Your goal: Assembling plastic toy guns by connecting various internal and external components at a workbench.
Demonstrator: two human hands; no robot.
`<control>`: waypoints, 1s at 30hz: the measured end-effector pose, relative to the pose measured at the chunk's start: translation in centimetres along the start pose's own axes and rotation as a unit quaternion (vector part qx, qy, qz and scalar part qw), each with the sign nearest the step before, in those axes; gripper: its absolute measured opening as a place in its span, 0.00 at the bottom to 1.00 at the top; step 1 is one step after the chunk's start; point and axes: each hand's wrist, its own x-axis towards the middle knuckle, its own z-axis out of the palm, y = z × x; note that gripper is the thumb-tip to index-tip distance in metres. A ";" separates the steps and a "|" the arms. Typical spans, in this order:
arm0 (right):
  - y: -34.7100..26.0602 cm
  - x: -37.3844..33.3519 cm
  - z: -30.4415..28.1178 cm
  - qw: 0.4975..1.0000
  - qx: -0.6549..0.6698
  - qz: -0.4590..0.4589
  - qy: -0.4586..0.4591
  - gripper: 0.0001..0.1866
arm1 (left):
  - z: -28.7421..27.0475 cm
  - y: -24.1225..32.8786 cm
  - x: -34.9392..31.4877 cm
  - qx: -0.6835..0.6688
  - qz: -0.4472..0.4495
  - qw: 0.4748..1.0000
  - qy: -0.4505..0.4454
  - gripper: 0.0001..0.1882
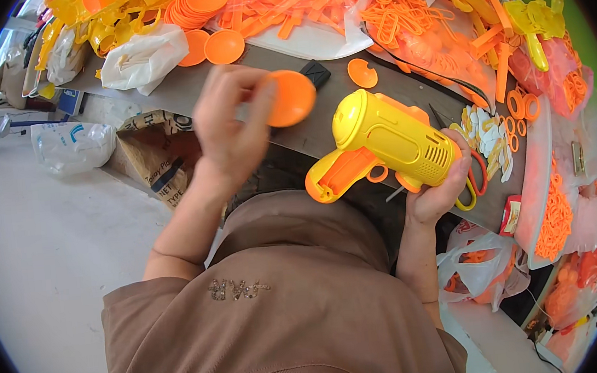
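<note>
My left hand [234,117], slightly blurred, pinches a round, shallow orange plastic dish [293,98] by its edge, above the table's front edge. My right hand [443,186] is wrapped round the vented end of a yellow, gun-shaped plastic toy [394,139] with orange inner parts. The toy's rounded yellow end points left, toward the dish, and the two are apart. Its handle hangs down to the left, with an orange hollow showing along it. Scissors [477,178] with red and yellow handles lie beside my right hand, partly hidden by it.
Orange dishes [224,47] lie beside a stack at the back. A notched orange disc [362,73] and a black block [315,73] rest on the grey table [287,56]. Orange strips [283,7], white pieces [487,134] and orange rings [515,105] surround them. A brown paper bag [161,159] stands at left.
</note>
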 end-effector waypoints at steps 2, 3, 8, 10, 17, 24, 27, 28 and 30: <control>-0.6 -0.1 0.4 0.997 -0.050 -0.053 -0.001 0.26 | 1.7 1.2 -1.0 -0.135 -0.016 0.990 -0.043 0.05; -0.8 -0.3 0.5 0.997 -0.050 -0.054 -0.003 0.26 | 3.0 1.9 -1.7 -0.252 -0.064 0.965 -0.035 0.07; -1.2 -1.2 0.6 0.978 -0.158 -0.136 0.008 0.28 | 2.7 3.1 -2.4 -0.308 -0.091 0.917 -0.235 0.22; -1.5 -1.6 0.7 0.975 -0.167 -0.148 0.016 0.28 | 3.1 3.1 -3.4 -0.245 -0.052 0.937 -0.243 0.32; -2.4 -3.9 0.0 0.971 -0.168 -0.153 -0.075 0.29 | 2.0 3.8 -3.2 -0.498 -0.234 0.778 -0.303 0.35; -5.7 -5.3 -2.6 0.902 -0.144 -0.262 -0.311 0.26 | 0.0 5.1 -4.6 -0.617 -0.494 0.469 -0.394 0.39; -7.3 -5.3 -2.1 0.879 -0.125 -0.302 -0.348 0.20 | -0.5 6.0 -4.5 -0.596 -0.452 0.471 -0.468 0.38; -7.8 -5.4 -2.0 0.878 -0.133 -0.304 -0.344 0.20 | -0.6 6.2 -4.2 -0.581 -0.427 0.500 -0.479 0.36; -8.8 -5.7 -1.9 0.850 -0.143 -0.340 -0.375 0.14 | -1.1 6.9 -3.5 -0.568 -0.398 0.525 -0.493 0.34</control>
